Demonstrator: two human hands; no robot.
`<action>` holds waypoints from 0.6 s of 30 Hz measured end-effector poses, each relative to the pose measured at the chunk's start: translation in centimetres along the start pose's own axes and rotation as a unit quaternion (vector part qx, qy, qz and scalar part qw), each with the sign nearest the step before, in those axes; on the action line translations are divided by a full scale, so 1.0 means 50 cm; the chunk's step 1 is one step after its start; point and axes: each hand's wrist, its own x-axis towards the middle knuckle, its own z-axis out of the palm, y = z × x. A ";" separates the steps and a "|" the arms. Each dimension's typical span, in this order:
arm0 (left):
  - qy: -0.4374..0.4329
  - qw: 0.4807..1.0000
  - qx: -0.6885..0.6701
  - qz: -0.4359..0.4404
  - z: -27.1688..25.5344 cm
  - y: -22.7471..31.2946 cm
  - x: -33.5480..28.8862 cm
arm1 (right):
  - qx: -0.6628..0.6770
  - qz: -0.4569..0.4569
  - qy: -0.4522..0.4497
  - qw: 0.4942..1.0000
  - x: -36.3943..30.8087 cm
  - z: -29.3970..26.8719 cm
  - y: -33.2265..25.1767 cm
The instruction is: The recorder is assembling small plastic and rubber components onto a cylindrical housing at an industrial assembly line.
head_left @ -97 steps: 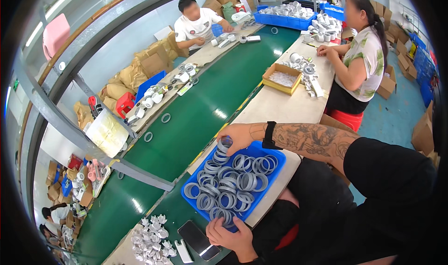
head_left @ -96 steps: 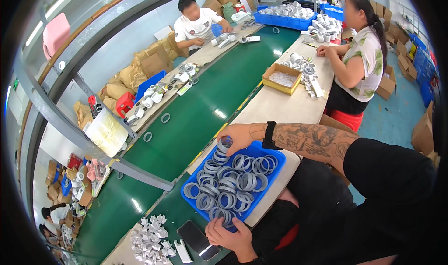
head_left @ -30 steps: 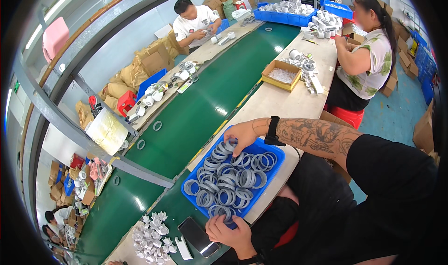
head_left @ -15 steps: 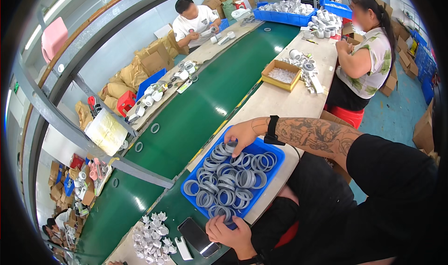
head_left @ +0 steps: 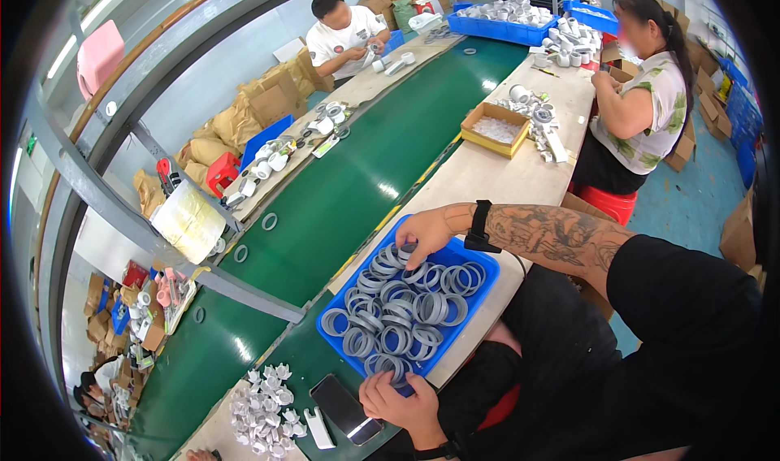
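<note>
A blue plastic tray [head_left: 475, 292] full of grey rings [head_left: 396, 339] sits before me at the edge of the green belt. My right hand [head_left: 426, 232] reaches over its far corner, thumb and fingers closed on a grey ring among the pile. At the near corner, my left hand [head_left: 398, 402] curls round the tray's rim, with the fingertips close to the nearest rings. Its exact hold is partly hidden. Beside that hand lies a dark phone [head_left: 345, 410], and left of it are a white plastic strip [head_left: 319, 428] and a heap of small white parts [head_left: 262, 412].
A green conveyor belt [head_left: 366, 160] runs diagonally past, with a few loose rings on it. A yellow-edged box [head_left: 496, 129] of clear pieces stands farther along the bench. One co-worker [head_left: 345, 34] works across the belt, another [head_left: 642, 95] at right. A metal post [head_left: 252, 297] slants at left.
The view has shifted slightly. My hands stay nearly in place at the tray. The co-worker at right has raised a hand with a small dark object.
</note>
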 end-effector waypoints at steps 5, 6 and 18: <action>-0.008 1.000 -0.003 -0.002 -0.001 0.000 0.000 | -0.014 -0.070 0.163 0.984 -0.021 0.027 0.007; -0.010 1.000 0.000 -0.001 -0.001 0.000 0.000 | -0.025 -0.096 0.201 0.974 -0.021 0.035 0.007; -0.008 1.000 0.002 0.001 0.000 -0.002 -0.002 | -0.023 -0.092 0.184 0.978 0.000 0.062 -0.007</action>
